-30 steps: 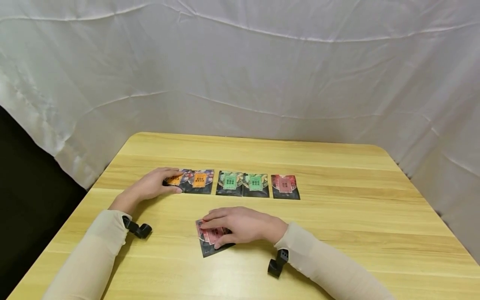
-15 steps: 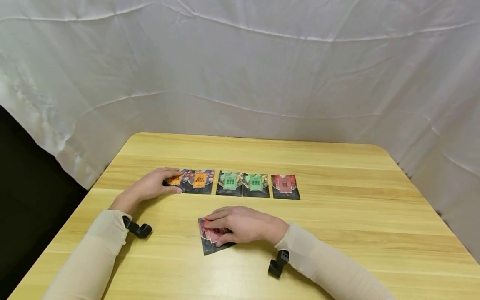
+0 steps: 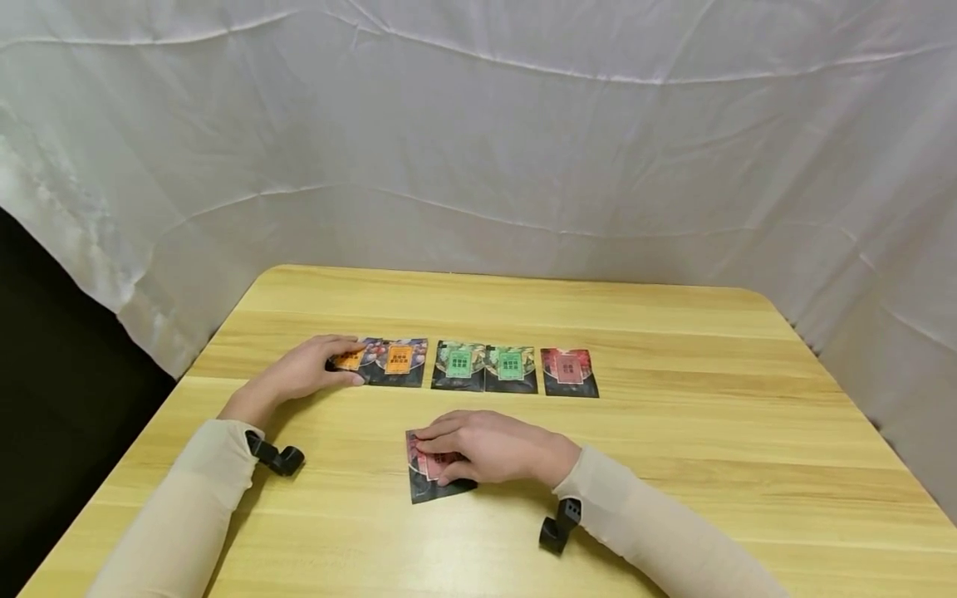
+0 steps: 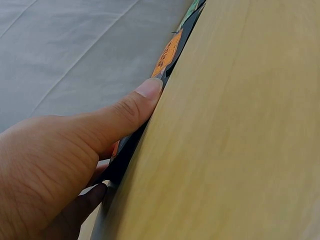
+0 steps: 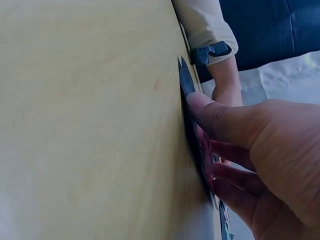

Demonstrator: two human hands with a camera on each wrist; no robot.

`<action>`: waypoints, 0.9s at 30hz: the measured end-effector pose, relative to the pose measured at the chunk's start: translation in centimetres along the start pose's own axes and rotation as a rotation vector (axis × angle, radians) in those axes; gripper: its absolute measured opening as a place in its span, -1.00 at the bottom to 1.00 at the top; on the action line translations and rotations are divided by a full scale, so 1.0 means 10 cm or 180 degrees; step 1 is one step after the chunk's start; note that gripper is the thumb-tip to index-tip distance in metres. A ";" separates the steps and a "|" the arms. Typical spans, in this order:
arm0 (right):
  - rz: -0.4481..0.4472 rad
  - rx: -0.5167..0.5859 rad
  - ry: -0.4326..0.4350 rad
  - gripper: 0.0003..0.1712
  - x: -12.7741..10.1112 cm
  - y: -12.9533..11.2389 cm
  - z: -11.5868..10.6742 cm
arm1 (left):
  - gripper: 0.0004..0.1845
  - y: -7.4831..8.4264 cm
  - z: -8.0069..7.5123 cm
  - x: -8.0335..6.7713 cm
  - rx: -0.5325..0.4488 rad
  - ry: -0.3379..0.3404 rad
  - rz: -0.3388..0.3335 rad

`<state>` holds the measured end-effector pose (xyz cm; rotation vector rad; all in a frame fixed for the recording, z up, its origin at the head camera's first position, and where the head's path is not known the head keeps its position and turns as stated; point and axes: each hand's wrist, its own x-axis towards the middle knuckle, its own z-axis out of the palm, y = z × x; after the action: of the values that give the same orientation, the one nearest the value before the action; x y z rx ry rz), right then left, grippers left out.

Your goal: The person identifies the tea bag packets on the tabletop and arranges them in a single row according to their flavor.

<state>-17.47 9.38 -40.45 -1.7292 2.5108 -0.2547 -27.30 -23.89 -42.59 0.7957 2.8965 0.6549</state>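
A row of packets lies flat across the middle of the wooden bench (image 3: pixel 673 432): two orange-labelled ones at the 9 o'clock end, two green-labelled packets (image 3: pixel 483 366) in the centre, and a single red-labelled packet (image 3: pixel 568 371) at the 3 o'clock end. A second red packet (image 3: pixel 429 477) lies apart from the row, toward 6 o'clock, slightly skewed.

The right hand (image 3: pixel 489 448) lies over this loose red packet, fingers spread flat on its face and the thumb (image 5: pixel 220 120) pressing its near edge against the bench, so the grip is a flat pin rather than a closed pinch. The left hand (image 3: pixel 302 372) rests on the outermost orange packet (image 3: pixel 347 359), thumb (image 4: pixel 130 112) along its near edge and fingers over the top, steadying it flat; the other orange packet (image 3: pixel 399 360) lies just beside it, edges touching or overlapping.

Judging by the colour pairs, the step in hand looks like bringing the stray red packet to join its match. The open spot is at 3 o'clock of the row's red packet. The next move would call for sliding or lifting the packet toward 1 o'clock, squaring it so it sits upright like the others, edge beside edge. A thin flat packet is hard to lift off a smooth bench, so dragging it under the fingertips may be the surer way
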 end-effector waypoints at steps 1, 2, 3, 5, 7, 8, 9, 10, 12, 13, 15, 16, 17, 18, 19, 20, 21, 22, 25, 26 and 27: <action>0.0005 0.0012 0.0004 -0.40 -0.01 0.01 0.00 | -0.18 0.00 0.00 0.00 -0.0003 0.0001 -0.0013; 0.0012 0.0048 0.0009 -0.40 -0.02 0.01 0.00 | -0.18 0.00 0.00 0.00 -0.0020 -0.0002 -0.0049; 0.0024 0.0086 0.0009 -0.38 -0.02 0.01 0.00 | -0.18 0.00 0.00 0.00 -0.0016 -0.0009 -0.0054; 0.0060 0.0158 0.0003 -0.34 -0.04 0.02 0.00 | -0.17 0.00 0.00 0.00 -0.0023 -0.0022 -0.0069; 0.0137 0.0232 -0.0007 -0.29 -0.07 0.03 -0.01 | -0.16 0.00 0.01 0.00 -0.0053 -0.0032 -0.0112; 0.0179 0.0259 -0.0015 -0.28 -0.08 0.03 -0.02 | -0.16 0.00 0.01 0.00 -0.0055 -0.0035 -0.0118; 0.0208 0.0256 -0.0024 -0.27 -0.09 0.03 -0.02 | -0.16 0.00 0.01 0.00 -0.0053 -0.0039 -0.0115; 0.0237 0.0267 -0.0036 -0.28 -0.11 0.03 -0.03 | -0.16 0.00 0.00 0.00 -0.0055 -0.0040 -0.0118; 0.0301 0.0270 -0.0051 -0.30 -0.14 0.03 -0.05 | -0.14 -0.01 0.00 0.00 -0.0050 -0.0042 -0.0108; 0.0328 0.0264 -0.0053 -0.31 -0.16 0.03 -0.05 | -0.14 -0.01 -0.01 0.00 -0.0053 -0.0047 -0.0107; 0.0352 0.0248 -0.0041 -0.32 -0.19 0.04 -0.06 | -0.14 -0.01 -0.02 0.00 -0.0042 -0.0052 -0.0091; 0.0369 0.0237 -0.0033 -0.31 -0.21 0.04 -0.06 | -0.13 -0.01 -0.02 -0.01 -0.0037 -0.0054 -0.0089; 0.0383 0.0212 -0.0017 -0.31 -0.22 0.04 -0.06 | -0.13 0.00 -0.02 -0.01 -0.0044 -0.0060 -0.0094; 0.0404 0.0191 0.0000 -0.30 -0.24 0.04 -0.07 | -0.14 0.00 -0.03 -0.01 -0.0058 -0.0068 -0.0114; 0.0420 0.0170 0.0012 -0.30 -0.26 0.04 -0.07 | -0.14 0.00 -0.03 -0.01 -0.0061 -0.0074 -0.0122; 0.0436 0.0162 0.0021 -0.30 -0.28 0.04 -0.07 | -0.14 0.00 -0.03 -0.01 -0.0049 -0.0071 -0.0111; 0.0452 0.0159 0.0025 -0.29 -0.31 0.04 -0.08 | -0.14 0.00 -0.03 -0.01 -0.0045 -0.0073 -0.0111; 0.0468 0.0164 0.0025 -0.30 -0.33 0.05 -0.08 | -0.14 0.00 -0.03 -0.01 -0.0046 -0.0076 -0.0122; 0.0494 0.0254 0.0013 -0.30 -0.40 0.06 -0.09 | -0.14 0.00 -0.02 0.00 -0.0035 -0.0072 -0.0123; 0.0499 0.0284 0.0009 -0.30 -0.42 0.07 -0.09 | -0.14 0.00 -0.02 -0.01 -0.0029 -0.0072 -0.0119; 0.0508 0.0308 0.0007 -0.31 -0.44 0.08 -0.08 | -0.14 0.00 -0.02 -0.01 -0.0031 -0.0073 -0.0126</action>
<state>-16.75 13.86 -39.90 -1.4856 2.5740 -0.3595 -27.26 -23.98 -42.43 0.7380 2.8782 0.6509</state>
